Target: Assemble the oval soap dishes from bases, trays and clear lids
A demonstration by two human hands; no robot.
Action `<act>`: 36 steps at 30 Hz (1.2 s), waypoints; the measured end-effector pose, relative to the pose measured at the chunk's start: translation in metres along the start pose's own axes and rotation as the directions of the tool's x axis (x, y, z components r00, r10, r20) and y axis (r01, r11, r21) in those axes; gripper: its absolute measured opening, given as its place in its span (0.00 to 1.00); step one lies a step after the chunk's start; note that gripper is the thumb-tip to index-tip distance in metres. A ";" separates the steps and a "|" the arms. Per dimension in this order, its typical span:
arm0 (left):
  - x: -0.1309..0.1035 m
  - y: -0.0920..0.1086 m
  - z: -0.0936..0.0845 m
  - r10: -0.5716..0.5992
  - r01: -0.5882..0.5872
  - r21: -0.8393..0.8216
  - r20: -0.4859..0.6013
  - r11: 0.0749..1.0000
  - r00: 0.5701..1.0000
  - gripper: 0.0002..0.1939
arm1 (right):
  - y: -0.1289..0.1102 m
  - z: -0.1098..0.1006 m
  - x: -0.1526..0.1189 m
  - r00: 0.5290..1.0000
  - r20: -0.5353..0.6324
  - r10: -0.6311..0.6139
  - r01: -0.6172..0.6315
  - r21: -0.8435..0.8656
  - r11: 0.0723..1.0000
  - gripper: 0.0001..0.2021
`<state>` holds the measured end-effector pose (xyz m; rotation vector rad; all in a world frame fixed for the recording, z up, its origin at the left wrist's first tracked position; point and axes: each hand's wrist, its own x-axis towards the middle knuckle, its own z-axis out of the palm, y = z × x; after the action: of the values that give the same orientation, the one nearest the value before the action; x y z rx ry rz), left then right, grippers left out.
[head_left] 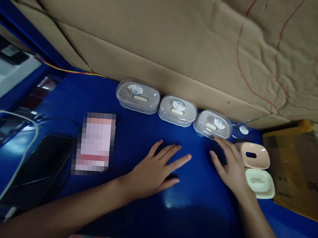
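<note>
The left hand held nothing: palm down, fingers spread low over the bench. The right hand also held nothing; its fingers extended toward the right-end case at its 11 o'clock. The middle case and left-end case continued the row toward 10 o'clock. The row followed the brown backing, presumably for order and easy reach. The peach part at 2 o'clock and cream tray at 4 o'clock lay beside the right wrist, probably for that hand's convenience, with the carton beyond at 3 o'clock

Visibility limits: fingertip contact with the right-end case could not be confirmed. The clear cover at 12 o'clock was partly hidden and faint. The device at the left hand's 10 o'clock was pixelated. Both forearms and the carton were cut off by the frame
</note>
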<state>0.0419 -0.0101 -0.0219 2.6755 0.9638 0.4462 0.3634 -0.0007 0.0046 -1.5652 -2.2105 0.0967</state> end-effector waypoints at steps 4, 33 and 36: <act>0.000 0.000 -0.001 -0.002 0.002 -0.008 0.003 1.000 1.000 0.36 | 0.002 0.005 -0.002 0.992 0.120 -0.034 0.035 -0.005 0.999 0.31; 0.001 0.001 -0.002 -0.009 0.009 -0.021 -0.007 1.000 1.000 0.34 | 0.037 -0.035 -0.144 0.848 -0.335 0.411 -0.465 -0.098 0.880 0.30; 0.002 0.001 -0.001 -0.009 0.009 -0.026 -0.006 1.000 1.000 0.35 | -0.001 -0.016 -0.146 0.859 -0.248 0.449 -0.485 -0.112 0.867 0.24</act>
<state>0.0433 -0.0097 -0.0204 2.6466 0.9648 0.4621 0.4078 -0.1372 -0.0247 -2.0790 -1.6684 -0.1181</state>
